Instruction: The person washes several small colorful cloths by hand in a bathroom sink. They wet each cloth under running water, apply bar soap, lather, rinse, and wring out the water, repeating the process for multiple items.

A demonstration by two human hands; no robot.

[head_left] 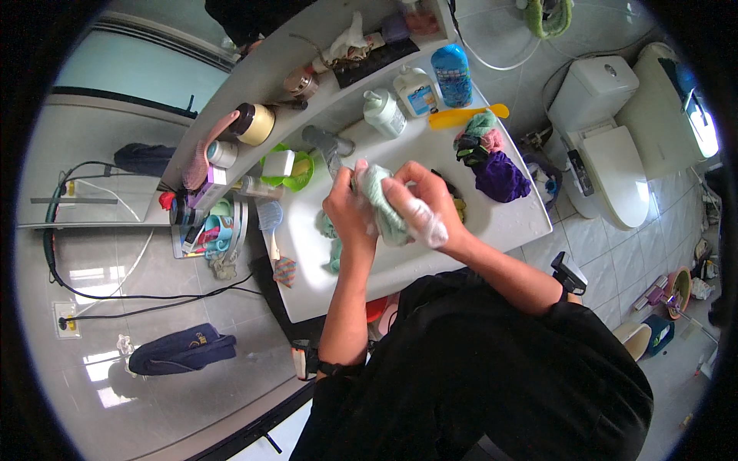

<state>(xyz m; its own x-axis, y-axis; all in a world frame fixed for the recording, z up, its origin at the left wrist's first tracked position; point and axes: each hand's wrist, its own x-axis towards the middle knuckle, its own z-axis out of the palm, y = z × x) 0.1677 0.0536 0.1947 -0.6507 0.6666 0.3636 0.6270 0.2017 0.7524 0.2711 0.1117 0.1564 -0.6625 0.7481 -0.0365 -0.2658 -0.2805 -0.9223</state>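
Observation:
Above the white sink (515, 223), a pale green cloth (378, 196) is bunched up and covered in white suds. My left hand (350, 206) grips it from the left, with the thumb up. The fingers of my right hand (430, 196) are wrapped round the other side, and foam clings to them. Down in the basin, partly hidden by my left wrist, lies more pale green fabric (336, 253). Dark and yellowish fabric (460, 207) shows behind my right hand. A grey faucet (329, 143) stands just beyond my hands.
On the sink's right ledge sit a purple cloth (503, 178) and a small green, pink and black fabric pile (478, 140). Bottles (385, 113) and a yellow scraper-like tool (469, 115) line the back. A brush (270, 221) and green bowl (296, 173) are left; a toilet (611, 169) stands right.

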